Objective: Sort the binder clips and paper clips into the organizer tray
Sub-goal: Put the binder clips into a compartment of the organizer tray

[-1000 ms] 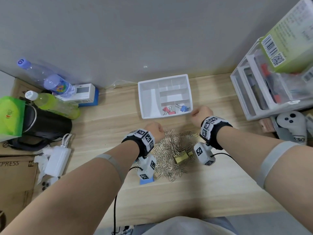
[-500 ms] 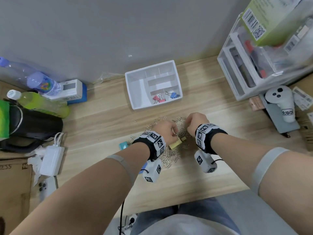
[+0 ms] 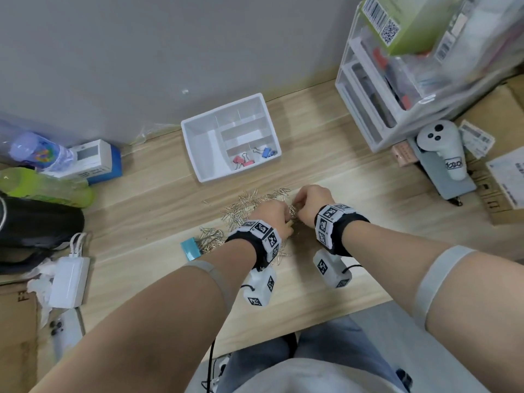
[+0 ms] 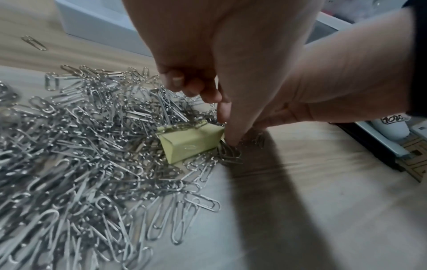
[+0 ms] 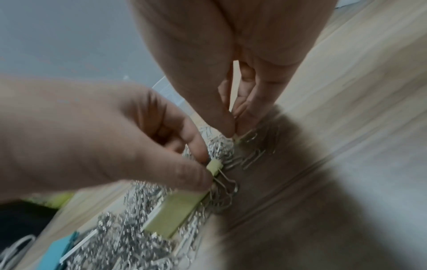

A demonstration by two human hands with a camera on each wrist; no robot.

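Both my hands are down in the heap of paper clips (image 3: 243,207) spread across the wooden surface (image 3: 326,171), and they sit close together. My left hand (image 3: 270,215) has its thumb and forefinger pinched on one end of a yellow binder clip (image 4: 190,141) that lies in the pile, right by its wire handles. My right hand (image 3: 310,199) has its fingertips (image 5: 227,127) drawn together at the far edge of the heap, nipping what looks like a paper clip, though the blur keeps me from being sure. A teal binder clip (image 3: 190,248) lies at the near left edge of the pile, just beside my left forearm. The white organizer tray (image 3: 198,154) stands farther back near the wall, apart from the heap; a pink binder clip (image 3: 241,161) and a blue binder clip (image 3: 266,152) lie in two neighbouring front compartments. A set of plastic drawers (image 3: 365,109) stands off to the right.
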